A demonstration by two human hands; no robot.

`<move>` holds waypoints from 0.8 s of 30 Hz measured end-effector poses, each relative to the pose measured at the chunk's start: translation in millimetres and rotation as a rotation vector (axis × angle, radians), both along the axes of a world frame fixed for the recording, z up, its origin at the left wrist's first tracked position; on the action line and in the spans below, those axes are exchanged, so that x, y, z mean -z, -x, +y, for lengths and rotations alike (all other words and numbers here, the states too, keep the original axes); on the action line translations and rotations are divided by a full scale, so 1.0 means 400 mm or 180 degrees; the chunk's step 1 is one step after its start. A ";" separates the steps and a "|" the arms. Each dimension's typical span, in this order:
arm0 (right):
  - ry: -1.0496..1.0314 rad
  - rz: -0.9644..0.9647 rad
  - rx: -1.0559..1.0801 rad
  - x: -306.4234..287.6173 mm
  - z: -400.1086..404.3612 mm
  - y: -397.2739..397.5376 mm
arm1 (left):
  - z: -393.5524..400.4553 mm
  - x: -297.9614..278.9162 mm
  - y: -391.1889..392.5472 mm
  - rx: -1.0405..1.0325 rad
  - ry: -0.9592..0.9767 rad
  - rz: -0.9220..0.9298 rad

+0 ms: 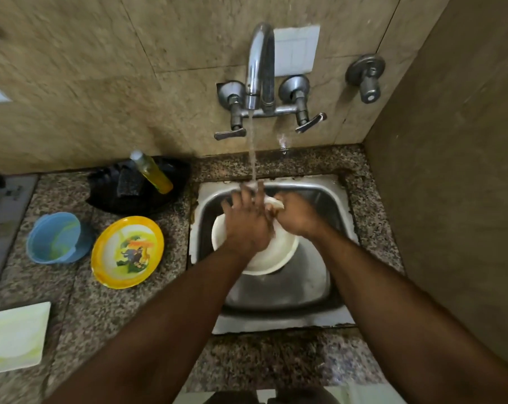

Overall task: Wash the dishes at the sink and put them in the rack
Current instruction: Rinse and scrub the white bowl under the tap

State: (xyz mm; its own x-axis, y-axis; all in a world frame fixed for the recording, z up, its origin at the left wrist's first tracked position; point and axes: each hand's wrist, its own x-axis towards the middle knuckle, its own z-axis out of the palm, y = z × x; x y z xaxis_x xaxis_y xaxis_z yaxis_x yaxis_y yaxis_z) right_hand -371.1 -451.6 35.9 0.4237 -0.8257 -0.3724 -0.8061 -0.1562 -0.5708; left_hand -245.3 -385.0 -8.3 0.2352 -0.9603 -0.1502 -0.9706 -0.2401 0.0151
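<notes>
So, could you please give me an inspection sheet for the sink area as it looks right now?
Surface: speckled granite counter around a steel sink.
Job's things: white plate held in the sink under the running tap; yellow picture plate, blue cup and white square plate on the counter to the left.
Clutter: black tray with a yellow soap bottle and a dark sponge.
Grippers: left hand spread flat on the white plate; right hand grips its rim.
Cables: nothing seen.
Surroundings: tiled wall, white switch plate, spare valve; no rack in view.
</notes>
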 end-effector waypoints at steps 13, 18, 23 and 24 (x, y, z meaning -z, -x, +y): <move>0.0433 0.0188 0.0641 -0.001 0.058 0.013 | -0.068 -0.026 -0.097 0.0916 0.0155 0.1084; 0.0689 0.0079 0.0611 -0.025 0.048 0.013 | -0.060 0.000 -0.138 0.0597 0.0280 0.2000; 0.0849 0.0169 0.0477 -0.035 0.037 0.007 | -0.014 0.043 -0.171 -0.0445 0.0325 0.2866; 0.0937 0.0224 0.0464 -0.037 0.035 0.006 | 0.000 0.035 -0.164 -0.0804 0.0417 0.3311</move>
State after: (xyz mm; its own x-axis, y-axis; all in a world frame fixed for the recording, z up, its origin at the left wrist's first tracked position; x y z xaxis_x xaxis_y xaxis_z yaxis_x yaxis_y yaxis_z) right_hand -373.6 -437.6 50.7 0.2748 -0.9523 -0.1330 -0.8680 -0.1862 -0.4604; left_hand -179.8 -385.1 -22.4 0.2450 -0.9250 -0.2904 -0.3894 -0.3682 0.8442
